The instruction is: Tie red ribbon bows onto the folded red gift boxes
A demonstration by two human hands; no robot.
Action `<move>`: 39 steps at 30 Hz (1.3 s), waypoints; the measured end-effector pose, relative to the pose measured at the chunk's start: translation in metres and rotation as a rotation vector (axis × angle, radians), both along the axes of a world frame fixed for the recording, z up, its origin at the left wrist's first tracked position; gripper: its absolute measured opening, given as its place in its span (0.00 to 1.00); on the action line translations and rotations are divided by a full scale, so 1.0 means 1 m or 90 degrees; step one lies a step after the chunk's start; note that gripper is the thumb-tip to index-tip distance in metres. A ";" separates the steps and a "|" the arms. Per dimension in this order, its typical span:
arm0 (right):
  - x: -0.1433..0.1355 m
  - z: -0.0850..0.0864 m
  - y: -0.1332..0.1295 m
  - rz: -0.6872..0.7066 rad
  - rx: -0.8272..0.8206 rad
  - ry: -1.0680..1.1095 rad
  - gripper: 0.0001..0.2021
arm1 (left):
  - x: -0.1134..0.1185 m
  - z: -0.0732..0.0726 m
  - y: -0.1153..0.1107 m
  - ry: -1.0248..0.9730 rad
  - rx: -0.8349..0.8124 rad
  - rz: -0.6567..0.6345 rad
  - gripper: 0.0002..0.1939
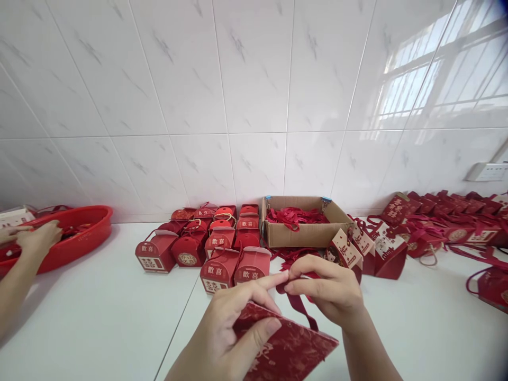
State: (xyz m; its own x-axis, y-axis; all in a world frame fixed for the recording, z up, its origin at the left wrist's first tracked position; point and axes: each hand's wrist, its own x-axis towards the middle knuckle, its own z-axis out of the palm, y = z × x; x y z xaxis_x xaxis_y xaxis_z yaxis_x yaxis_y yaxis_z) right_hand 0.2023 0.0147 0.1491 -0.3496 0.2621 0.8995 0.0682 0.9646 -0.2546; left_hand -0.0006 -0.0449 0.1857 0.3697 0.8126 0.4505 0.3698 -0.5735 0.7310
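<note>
One red box is clamped betw. thumb & fingers of L hand, prob. to steady it while R hand pinches ribbon above top edge (ribbon's end hidden).

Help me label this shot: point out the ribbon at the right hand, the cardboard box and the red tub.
Ribbon [297,305], head view: on its visible strip.
Cardboard box [313,236], head view: on its front wall.
Red tub [75,250], head view: on its outer wall.
</note>
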 end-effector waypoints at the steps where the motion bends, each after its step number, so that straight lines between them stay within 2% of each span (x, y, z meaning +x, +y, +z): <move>1: 0.000 0.000 0.000 0.005 -0.006 -0.003 0.18 | -0.001 0.000 0.001 0.007 0.003 -0.004 0.03; 7: 0.003 -0.003 0.007 -0.028 -0.039 0.009 0.17 | -0.004 0.001 0.007 0.006 -0.002 -0.035 0.03; 9: 0.008 -0.003 0.009 -0.061 -0.059 0.061 0.16 | -0.004 0.001 0.009 -0.060 -0.003 0.017 0.03; 11: 0.013 -0.002 0.007 -0.083 -0.096 0.158 0.15 | -0.003 0.000 0.010 -0.149 0.009 0.111 0.04; 14: 0.015 0.001 -0.003 -0.047 -0.131 0.298 0.13 | 0.001 -0.001 0.012 -0.230 0.056 0.219 0.04; 16: 0.011 0.003 -0.011 -0.021 -0.131 0.289 0.12 | 0.004 -0.003 0.014 -0.237 0.099 0.242 0.03; 18: 0.004 0.004 -0.018 -0.040 -0.129 0.219 0.11 | 0.006 -0.006 0.016 -0.210 0.139 0.234 0.01; 20: -0.005 0.004 -0.021 -0.097 -0.116 0.163 0.10 | 0.007 -0.010 0.018 -0.166 0.169 0.204 0.03; 24: -0.016 0.002 -0.018 -0.173 -0.096 0.119 0.09 | 0.008 -0.016 0.019 -0.134 0.224 0.154 0.07; 30: -0.017 -0.001 -0.015 -0.163 -0.117 0.105 0.09 | 0.008 -0.019 0.019 -0.135 0.235 0.109 0.09; 39: -0.019 -0.002 -0.014 -0.157 -0.128 0.098 0.09 | 0.008 -0.018 0.016 -0.140 0.161 0.056 0.09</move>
